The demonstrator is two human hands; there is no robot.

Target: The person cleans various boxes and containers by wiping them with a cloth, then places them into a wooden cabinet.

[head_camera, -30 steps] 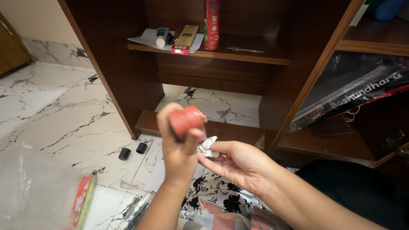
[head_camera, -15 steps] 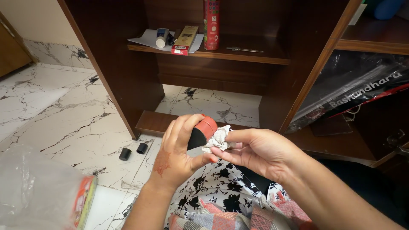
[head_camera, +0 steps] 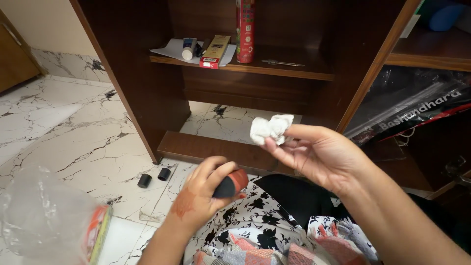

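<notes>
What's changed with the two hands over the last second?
The hands have parted. The left hand dropped toward the lap, still holding the small red-and-black object. The right hand lifted the crumpled white wad away, up and to the right, still pinched in its fingers. The two black caps on the floor and the shelf items stayed put.

We see even, soft indoor light, brightest on the white black-veined marble floor [head_camera: 73, 142] at the left, which shows mild sheen but no harsh glare. The dark brown wooden cabinet [head_camera: 147, 88] keeps its far recesses dim. Near left, the clear crumpled plastic bag [head_camera: 39, 221] is out of focus. Straight edges bow slightly toward the frame's borders.
</notes>
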